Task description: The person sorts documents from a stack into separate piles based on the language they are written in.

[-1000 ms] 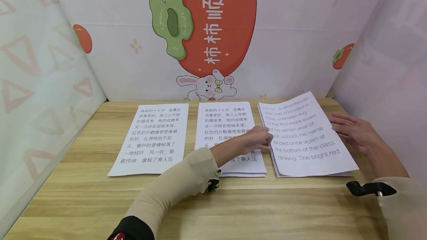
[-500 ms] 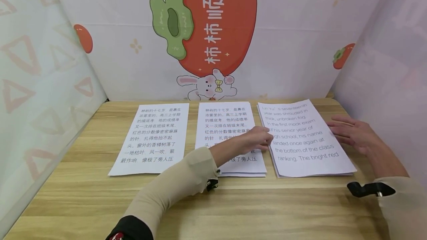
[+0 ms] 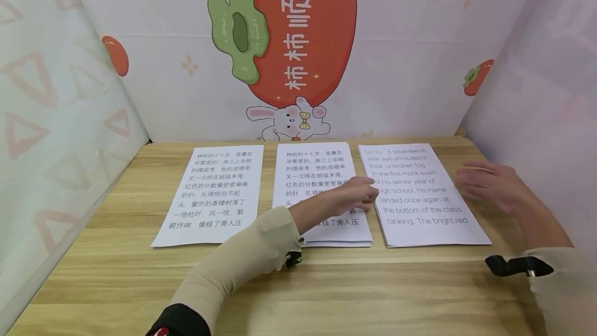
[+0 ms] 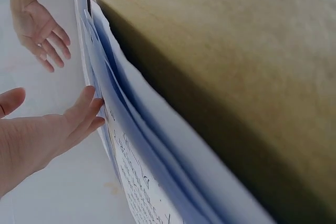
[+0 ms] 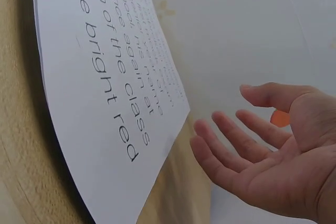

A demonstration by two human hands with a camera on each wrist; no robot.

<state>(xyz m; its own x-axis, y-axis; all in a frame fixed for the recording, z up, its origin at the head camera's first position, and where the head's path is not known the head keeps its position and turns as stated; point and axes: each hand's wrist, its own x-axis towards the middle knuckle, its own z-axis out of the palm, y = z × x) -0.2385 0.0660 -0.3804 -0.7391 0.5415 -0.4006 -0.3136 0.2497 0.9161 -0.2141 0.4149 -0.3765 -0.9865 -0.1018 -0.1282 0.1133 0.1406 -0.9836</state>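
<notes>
At the right of the table lies a stack of paper sheets (image 3: 415,186), its top sheet printed in English. My left hand (image 3: 356,194) rests its fingertips at the stack's left edge, the fingers (image 4: 84,106) loosely extended in the left wrist view. Off the right edge, apart from the paper, my right hand (image 3: 496,188) is held with relaxed fingers (image 5: 226,158) and nothing in it. A middle stack (image 3: 311,170) printed in Chinese is partly hidden under my left forearm. Farther left is another sheet (image 3: 210,196) with Chinese text.
The wooden table (image 3: 326,294) carries all the paper. A white backdrop (image 3: 401,87) with a persimmon drawing stands behind it, and pale sheets hang at both sides. A black strap (image 3: 517,265) sits at my right wrist.
The top English sheet has turned and shifted left, so it now lines up with the sheets below. My right hand has come away from its right edge; the left hand has barely moved.
</notes>
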